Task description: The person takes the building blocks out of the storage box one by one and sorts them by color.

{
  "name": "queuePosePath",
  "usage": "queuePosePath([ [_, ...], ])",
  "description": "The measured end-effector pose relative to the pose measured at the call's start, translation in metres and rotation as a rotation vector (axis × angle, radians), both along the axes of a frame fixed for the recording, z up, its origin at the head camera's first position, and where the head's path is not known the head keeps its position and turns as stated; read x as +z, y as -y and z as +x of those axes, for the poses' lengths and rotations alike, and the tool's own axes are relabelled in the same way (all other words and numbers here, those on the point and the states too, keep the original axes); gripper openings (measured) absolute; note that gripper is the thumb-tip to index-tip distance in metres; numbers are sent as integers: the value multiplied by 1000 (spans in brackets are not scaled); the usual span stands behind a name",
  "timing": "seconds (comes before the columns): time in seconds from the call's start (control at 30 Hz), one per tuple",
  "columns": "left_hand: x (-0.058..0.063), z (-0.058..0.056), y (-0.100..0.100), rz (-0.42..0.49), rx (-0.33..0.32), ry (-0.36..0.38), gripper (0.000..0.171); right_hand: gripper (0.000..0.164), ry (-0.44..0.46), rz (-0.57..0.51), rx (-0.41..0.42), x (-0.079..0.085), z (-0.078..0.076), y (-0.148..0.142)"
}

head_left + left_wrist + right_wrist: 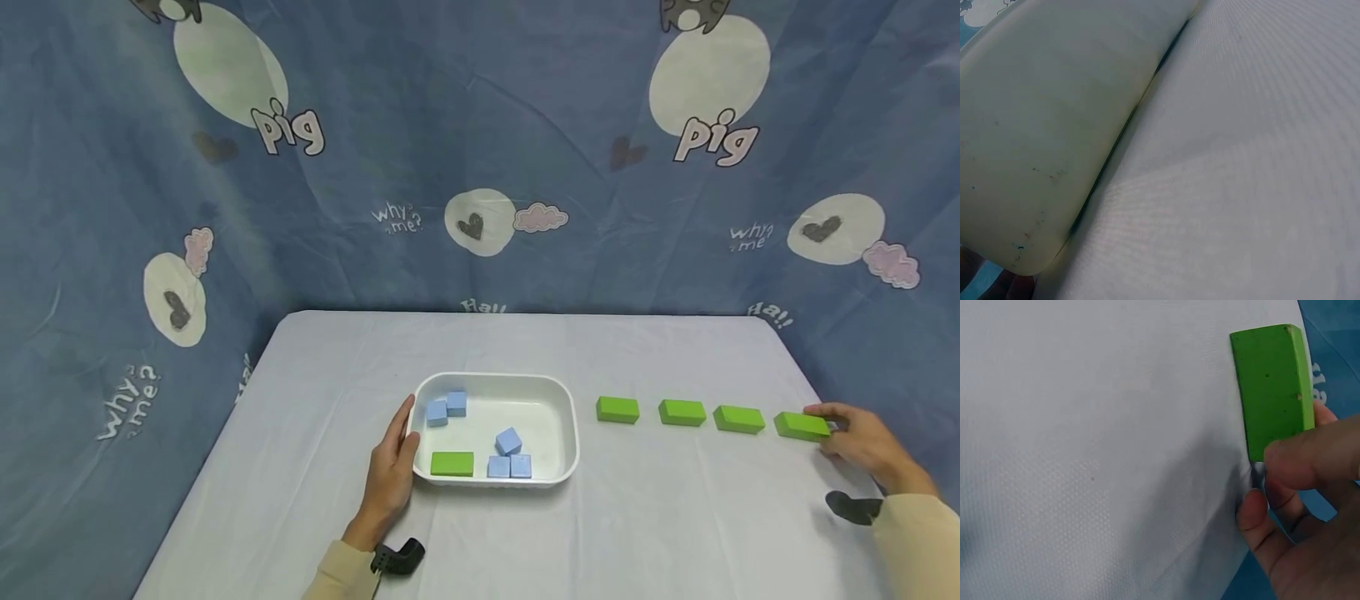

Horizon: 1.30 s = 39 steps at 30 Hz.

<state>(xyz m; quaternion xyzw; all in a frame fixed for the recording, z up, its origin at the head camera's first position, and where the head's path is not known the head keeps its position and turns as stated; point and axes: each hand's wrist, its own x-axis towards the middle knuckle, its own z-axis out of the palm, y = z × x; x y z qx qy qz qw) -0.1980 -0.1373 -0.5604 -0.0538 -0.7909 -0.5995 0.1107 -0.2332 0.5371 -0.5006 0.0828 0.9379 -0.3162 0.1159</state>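
Note:
My left hand [389, 473] rests against the left end of a white tray [572, 429], fingers fairly straight along its outer wall. In the left wrist view the tray's side wall [1054, 125] fills the upper left, and a bit of the fingers [1019, 289] shows at its corner. With thumb and fingers, my right hand [870, 444] pinches the right end of a green block [801, 427] on the white table. This block [1272, 387] appears close up in the right wrist view. Inside the tray lie one green block [452, 464] and several blue cubes [508, 442].
Left of the pinched block, more green blocks stand in a spaced row: one nearby [739, 419], a middle one [682, 412] and one closest to the tray [617, 409]. A blue printed curtain [525, 283] hangs behind the white table [645, 533].

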Motion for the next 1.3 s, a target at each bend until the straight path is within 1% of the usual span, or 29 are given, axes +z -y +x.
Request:
queuePosePath([
  [0.07,0,0,0,7,-1,9,53,71,20,-13,-30,2,0,1],
  [0.13,-1,-1,0,6,0,16,53,75,27,-6,-60,5,2,2],
  [0.27,-1,-1,0,8,6,25,54,75,-20,35,-121,14,3,8],
  [0.33,0,0,1,11,11,24,54,73,-62,61,-125,20,1,14],
  [0.37,1,0,1,15,13,25,54,72,-84,71,-109,23,0,18],
  [0.47,2,0,2,13,16,30,54,71,-128,73,-22,32,-7,31],
  [0.6,1,-1,2,9,6,33,54,69,-162,12,86,40,-17,54],
  [0.73,1,-1,1,15,-4,19,54,68,-221,-41,137,43,-28,79],
  [0.87,2,0,0,7,-1,13,54,68,-266,-89,173,44,-38,102],
  [1.07,3,0,0,1,3,10,54,68,-281,-184,236,47,-48,136],
  [1.2,2,0,0,1,6,9,54,68,-295,-218,285,47,-53,159],
  [1.3,1,0,0,-3,1,8,54,68,-319,-218,315,48,-57,175],
])
